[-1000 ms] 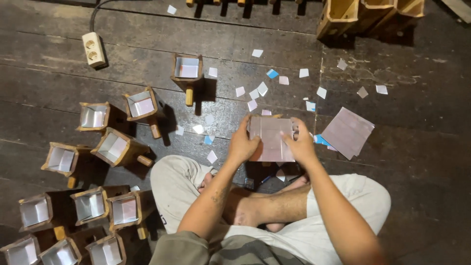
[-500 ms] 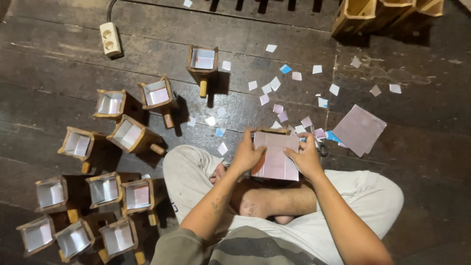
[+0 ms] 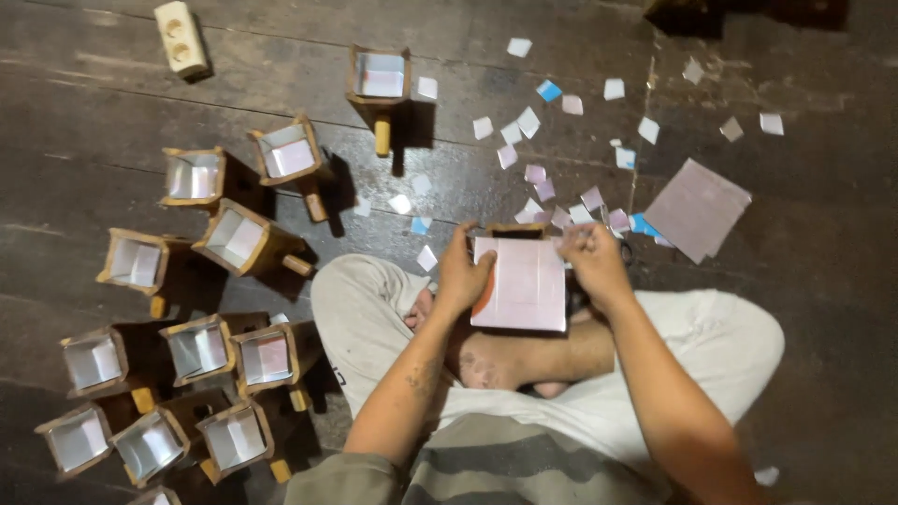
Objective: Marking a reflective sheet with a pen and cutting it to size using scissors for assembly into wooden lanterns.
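A pale pink square paper sheet [image 3: 520, 283] lies across a small wooden box [image 3: 516, 229] held over the person's crossed legs, with only the box's far brown rim showing above the sheet's top edge. The left hand [image 3: 463, 276] presses against the sheet's left edge, thumb on the paper face and fingers curled around the side beneath it, so it has a closed hold on sheet and box together. The right hand [image 3: 594, 265] is at the sheet's top right corner, fingers bent and pinched down on the corner; how much of the box it grasps underneath cannot be told.

Just beyond the sheet, on the dark plank floor [image 3: 112, 112], lies a scatter of small paper scraps [image 3: 543, 182] in white, pink and blue, running away from the sheet toward the top of the view. To the right of the sheet, well clear of the right hand, a larger greyish-pink square sheet [image 3: 697, 208] lies flat and turned at an angle. To the left of the sheet, past the person's left knee, stands a group of paper-lined wooden boxes with short handles [image 3: 234, 238], openings facing up or tilted; one more such lined box [image 3: 380, 75] sits alone, farther up from the sheet. Far up and left of the sheet, a white power socket block [image 3: 181, 37] rests on the planks.
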